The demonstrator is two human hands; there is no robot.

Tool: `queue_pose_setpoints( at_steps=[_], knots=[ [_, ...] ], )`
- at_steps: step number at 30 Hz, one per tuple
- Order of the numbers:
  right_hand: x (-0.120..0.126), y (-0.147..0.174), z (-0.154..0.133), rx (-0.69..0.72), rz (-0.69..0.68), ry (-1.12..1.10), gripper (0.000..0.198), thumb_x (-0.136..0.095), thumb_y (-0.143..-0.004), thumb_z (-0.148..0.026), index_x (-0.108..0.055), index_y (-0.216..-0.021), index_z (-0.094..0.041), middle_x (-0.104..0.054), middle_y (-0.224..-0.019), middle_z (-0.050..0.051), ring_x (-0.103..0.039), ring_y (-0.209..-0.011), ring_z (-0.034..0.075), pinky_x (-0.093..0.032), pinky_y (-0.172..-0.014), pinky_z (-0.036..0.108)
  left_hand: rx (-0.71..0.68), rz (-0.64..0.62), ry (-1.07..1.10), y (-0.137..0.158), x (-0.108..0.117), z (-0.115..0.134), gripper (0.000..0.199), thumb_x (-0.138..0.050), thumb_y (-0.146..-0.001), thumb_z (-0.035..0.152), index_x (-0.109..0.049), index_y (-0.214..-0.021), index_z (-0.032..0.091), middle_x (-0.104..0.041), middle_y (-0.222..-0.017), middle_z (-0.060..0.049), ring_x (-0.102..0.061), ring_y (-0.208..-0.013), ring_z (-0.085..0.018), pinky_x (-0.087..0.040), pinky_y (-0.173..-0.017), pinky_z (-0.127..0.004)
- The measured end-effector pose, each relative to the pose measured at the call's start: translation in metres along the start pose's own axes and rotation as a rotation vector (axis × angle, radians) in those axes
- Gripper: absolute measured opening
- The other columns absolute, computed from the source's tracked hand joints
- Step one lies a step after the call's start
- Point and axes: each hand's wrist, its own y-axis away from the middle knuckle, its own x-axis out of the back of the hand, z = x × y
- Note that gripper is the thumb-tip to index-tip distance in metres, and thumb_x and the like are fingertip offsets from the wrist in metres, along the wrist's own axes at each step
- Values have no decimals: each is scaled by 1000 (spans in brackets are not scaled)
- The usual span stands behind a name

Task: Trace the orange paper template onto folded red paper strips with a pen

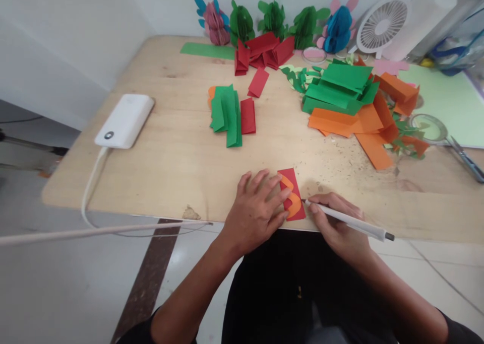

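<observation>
At the table's front edge lies a small red paper piece point(298, 214) with an orange paper cutout point(293, 207), curved in outline, on top of it. My left hand point(257, 208) rests flat from the left side, fingers spread, its fingertips pressing on the cutout and the red paper. My right hand point(340, 225) is closed round a white pen point(351, 220). The pen's tip touches or nearly touches the red paper at the cutout's right edge. Part of the cutout is hidden under my left fingers.
Folded green papers point(229, 115) lie ahead, near red folded papers point(264, 49). Green strips point(336, 89) and orange strips point(372, 125) are piled right, beside scissors point(467, 160). A white power bank point(124, 121) sits left. Paper figures point(272, 19) and a fan point(383, 25) stand behind.
</observation>
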Motion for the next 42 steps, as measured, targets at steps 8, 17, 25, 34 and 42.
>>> queue_pose_setpoints(
  at_steps=[8,17,25,34,42],
  knots=[
    [7,1,1,-70,-39,-61,10,-58,-87,-26,-66,-81,-22,-72,-72,1,-66,-61,14,-52,-56,25,4,-11,12,0,-1,0,35,-48,-94,36,-59,-125,23,-50,-140,-11,-35,-136,-34,-24,-112,-61],
    [5,0,-1,134,-60,-91,19,-54,-90,-16,-65,-105,-21,-74,-90,5,-68,-81,18,-55,-73,32,-1,-6,4,0,-1,0,36,-50,-93,37,-59,-125,23,-50,-140,-12,-35,-135,-36,-24,-111,-62],
    [-4,3,2,343,-90,97,28,-55,-89,-12,-63,-115,-19,-73,-87,6,-64,-80,21,-48,-73,36,7,18,11,1,-3,-1,36,-49,-93,41,-56,-121,19,-51,-141,-11,-35,-136,-35,-24,-113,-60],
    [-6,4,5,371,-51,112,25,-58,-86,-12,-65,-109,-16,-72,-83,5,-64,-78,21,-46,-69,36,14,6,18,2,-3,-2,36,-49,-94,43,-57,-119,19,-49,-144,-10,-35,-136,-35,-23,-113,-61],
    [-6,-7,-7,176,-69,-86,20,-55,-90,-15,-63,-107,-22,-72,-89,3,-65,-78,16,-52,-74,33,20,16,45,1,-2,-2,35,-50,-93,41,-58,-118,18,-50,-144,-10,-35,-137,-35,-22,-114,-60]
  ],
)
